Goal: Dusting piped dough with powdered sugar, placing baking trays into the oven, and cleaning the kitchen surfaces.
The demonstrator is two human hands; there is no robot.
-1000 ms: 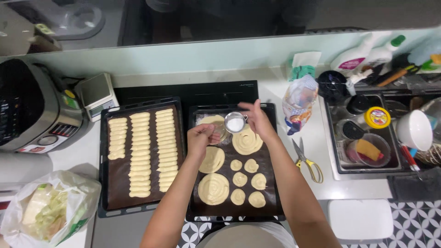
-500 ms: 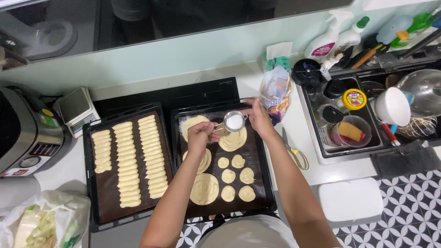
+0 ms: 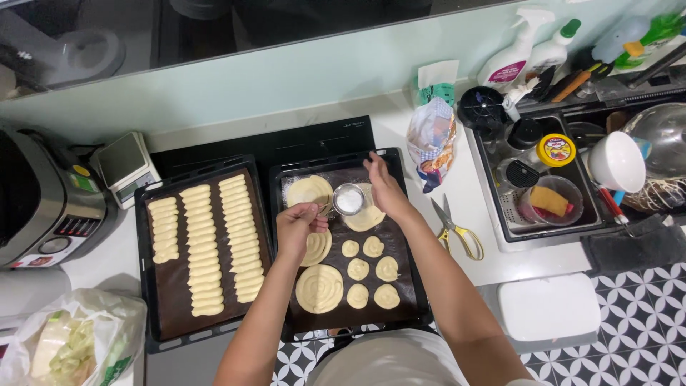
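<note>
White powder fills the small round sieve (image 3: 349,199), which sits just above centre frame, over the right-hand baking tray (image 3: 409,236) and beside the big dough swirls (image 3: 309,191). I see my left hand (image 3: 299,229) closed, pinching the sieve's handle, and my right hand (image 3: 384,187) with fingers loosely spread, its fingertips at the sieve's far rim. To dust well, I judge it best to keep the sieve level and low over the piped rounds (image 3: 359,269), tap the rim lightly and travel slowly so the coating stays even and lands on the tray. Left of this, a second tray (image 3: 151,286) carries rows of piped fingers (image 3: 201,250). Scissors (image 3: 457,229) lie on the counter to the right.
</note>
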